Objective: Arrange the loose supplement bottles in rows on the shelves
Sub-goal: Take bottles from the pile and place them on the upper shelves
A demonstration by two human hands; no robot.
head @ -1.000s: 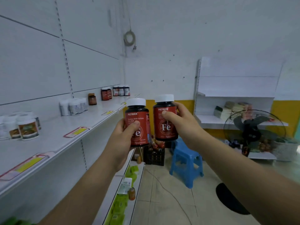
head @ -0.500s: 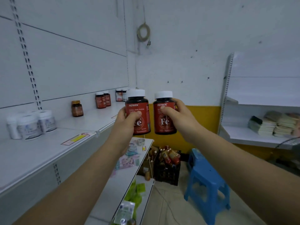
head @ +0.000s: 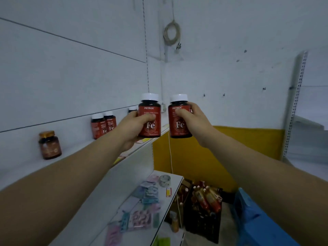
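Left hand (head: 133, 129) now nearer white metal shelf (head: 23, 169), clasping red white-capped Fe bottle (head: 150, 108), right hand (head: 194, 119) clasping second Fe bottle (head: 179, 127).

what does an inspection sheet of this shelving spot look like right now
surface: white upper shelf; lower shelf beneath it.
job's things: left Fe bottle and right Fe bottle held upright in the air, white caps up; two Fe bottles side by side at the back of the upper shelf; brown bottle with a gold cap standing apart from them.
clutter: flat packets and a tape roll on the lower shelf.
grippers: left hand grips the left Fe bottle; right hand grips the right Fe bottle.
cables: coiled cable on the wall; thin white cord hanging down.
surroundings: black crate of bottles and blue stool on the floor.
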